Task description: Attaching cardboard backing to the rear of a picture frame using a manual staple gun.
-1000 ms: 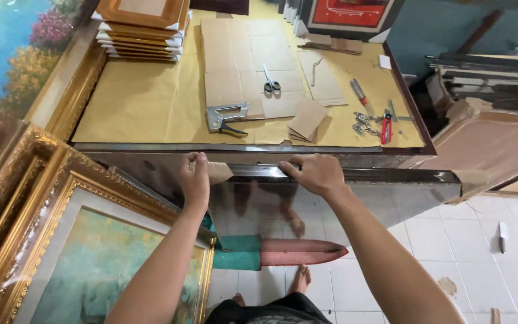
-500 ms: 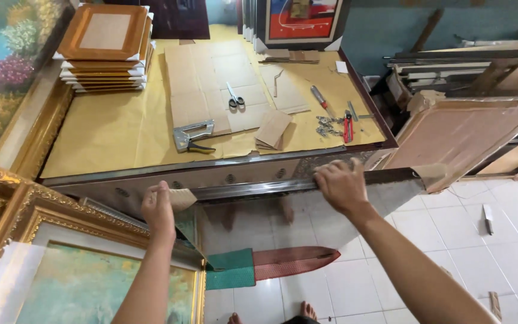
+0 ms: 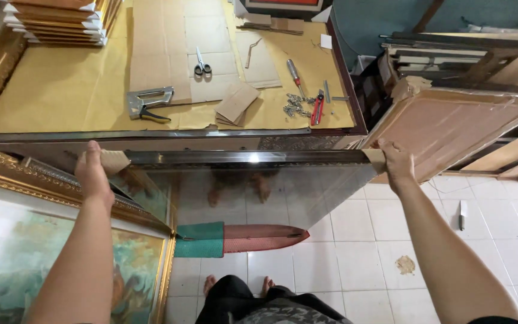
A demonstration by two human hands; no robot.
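- Head view: the left hand (image 3: 94, 171) is closed over the left top corner of a large clear glass sheet (image 3: 253, 192), fingers curled over the edge, with a scrap of cardboard pad (image 3: 114, 161) pinched between palm and glass.
- The right hand (image 3: 395, 163) is closed over the right top corner of the same sheet, also pinching a small cardboard piece against the edge.
- The glass sheet stands roughly upright between the two hands, just in front of the near edge of the table (image 3: 61, 96); its top edge shines, and the white tiled floor (image 3: 355, 252) and a pair of bare feet show through or reflect in it.
- Below the sheet, a green and red mat (image 3: 235, 238) lies on the floor.
- Near left, just beside the left arm, a gold-framed painting (image 3: 43, 252) leans.
- On the yellow-papered table beyond the sheet lie a grey staple gun (image 3: 148, 103), scissors (image 3: 202, 63), folded cardboard pieces (image 3: 236, 103), a red-handled screwdriver (image 3: 295, 71), red pliers (image 3: 317, 109) and a heap of small metal fittings (image 3: 295, 105).
- At the far left corner of the table sits a stack of wooden frames (image 3: 58, 21).
- To the right, past the right hand, a wrapped brown board (image 3: 451, 129) leans among other framing stock.
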